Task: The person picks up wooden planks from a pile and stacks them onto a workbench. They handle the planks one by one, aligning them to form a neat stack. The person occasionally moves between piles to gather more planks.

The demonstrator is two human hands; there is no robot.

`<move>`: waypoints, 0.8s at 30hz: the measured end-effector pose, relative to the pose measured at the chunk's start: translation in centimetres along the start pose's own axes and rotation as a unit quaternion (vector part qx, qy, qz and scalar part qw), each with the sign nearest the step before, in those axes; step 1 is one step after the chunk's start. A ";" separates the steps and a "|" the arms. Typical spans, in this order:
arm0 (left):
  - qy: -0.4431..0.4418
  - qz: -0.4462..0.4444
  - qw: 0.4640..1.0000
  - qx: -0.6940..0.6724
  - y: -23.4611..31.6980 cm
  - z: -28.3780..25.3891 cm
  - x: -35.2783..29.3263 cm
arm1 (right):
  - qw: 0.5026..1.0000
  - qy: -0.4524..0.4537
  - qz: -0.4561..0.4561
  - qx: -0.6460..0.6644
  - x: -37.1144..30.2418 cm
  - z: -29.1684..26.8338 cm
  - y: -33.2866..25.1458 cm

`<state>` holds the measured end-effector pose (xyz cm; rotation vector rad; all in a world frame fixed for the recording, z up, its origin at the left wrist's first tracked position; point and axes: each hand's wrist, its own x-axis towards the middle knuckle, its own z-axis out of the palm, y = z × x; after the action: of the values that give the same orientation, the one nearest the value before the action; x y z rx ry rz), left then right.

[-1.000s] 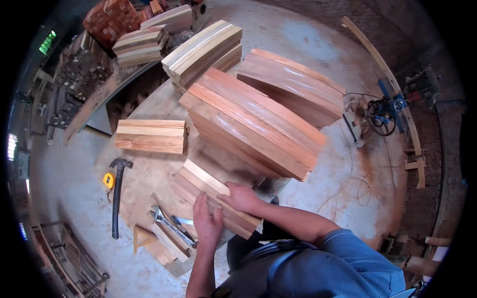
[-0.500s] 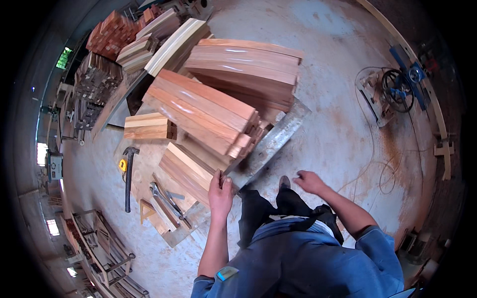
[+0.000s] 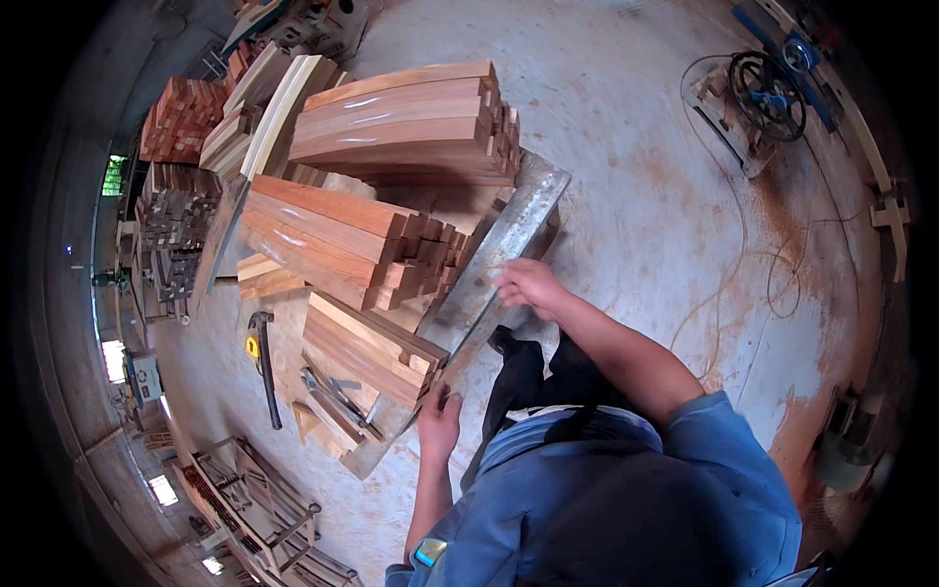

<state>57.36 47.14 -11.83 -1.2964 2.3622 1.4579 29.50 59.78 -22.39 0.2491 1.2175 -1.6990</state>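
Observation:
My left hand [image 3: 439, 423] is at the near end of a short stack of pale and reddish wood boards [image 3: 367, 350]. Its thumb and fingers are apart, and I cannot tell whether the fingertips touch the boards. My right hand [image 3: 533, 288] is over the metal edge strip [image 3: 504, 249] of the low worktable, fingers loosely bent and apart, with nothing visible in them. Just beyond that strip lies a larger stack of reddish boards [image 3: 323, 240], its ends staggered. Behind it stands another big board stack [image 3: 396, 122].
Left of the short stack lie a claw hammer [image 3: 266, 372], a yellow tape measure [image 3: 251, 346] and pliers [image 3: 337, 396]. More timber piles [image 3: 181, 122] stand at the far left. A blue-framed machine with a black handwheel [image 3: 768, 96] and a cable are on the right.
My right hand has swung forward and left to the table's metal edge. My left hand has drawn slightly back from the short stack's end. The view has turned and shifted right.

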 end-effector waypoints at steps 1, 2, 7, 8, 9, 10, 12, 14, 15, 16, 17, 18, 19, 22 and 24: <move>0.006 -0.012 1.000 -0.003 -0.3 -0.4 -0.8 | 1.000 -0.002 -0.007 0.030 1.1 0.8 0.1; 0.011 -0.028 0.999 -0.012 -0.7 -0.7 -1.4 | 0.998 -0.006 -0.015 0.057 2.0 1.6 0.0; 0.015 -0.121 0.991 -0.060 -3.6 -2.6 -3.8 | 0.992 0.021 -0.013 0.120 4.3 4.0 -0.3; 0.022 -0.128 0.989 -0.069 -4.0 -2.7 -4.1 | 0.991 0.027 -0.014 0.128 4.6 4.2 -0.3; 0.029 -0.136 0.987 -0.077 -4.2 -2.7 -4.3 | 0.991 0.032 -0.015 0.133 4.7 4.3 -0.3; 0.037 -0.144 0.985 -0.085 -4.4 -2.8 -4.6 | 0.990 0.036 -0.015 0.136 4.8 4.4 0.0; 0.042 -0.156 0.983 -0.092 -5.1 -2.8 -4.9 | 0.988 0.038 -0.015 0.146 5.2 4.6 0.1; 0.043 -0.166 0.981 -0.090 -5.6 -3.1 -5.3 | 0.987 0.032 -0.011 0.159 5.5 4.8 0.4; 0.041 -0.168 0.981 -0.086 -5.7 -3.2 -5.4 | 0.986 0.027 -0.018 0.164 5.5 4.8 0.6; 0.039 -0.169 0.981 -0.081 -5.9 -3.4 -5.5 | 0.985 0.021 -0.025 0.169 5.5 4.9 0.9; 0.040 -0.166 0.982 -0.080 -6.1 -3.5 -5.6 | 0.984 0.016 -0.033 0.174 5.5 4.9 1.0; 0.041 -0.163 0.983 -0.079 -6.3 -3.5 -5.5 | 0.984 0.011 -0.033 0.175 5.5 4.8 1.0; 0.043 -0.161 0.983 -0.078 -6.7 -3.6 -5.6 | 0.984 0.005 -0.032 0.175 5.5 4.8 0.9; 0.024 -0.149 0.987 -0.064 -8.5 -4.1 -5.3 | 0.987 0.017 -0.042 0.152 4.8 4.7 0.4; 0.023 -0.159 0.986 -0.049 -8.1 -4.3 -5.1 | 0.989 0.021 -0.055 0.132 4.2 4.7 0.0</move>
<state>67.67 45.47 -12.81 -1.6570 2.0082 1.4703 29.12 53.46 -22.86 0.3865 1.0507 -1.9607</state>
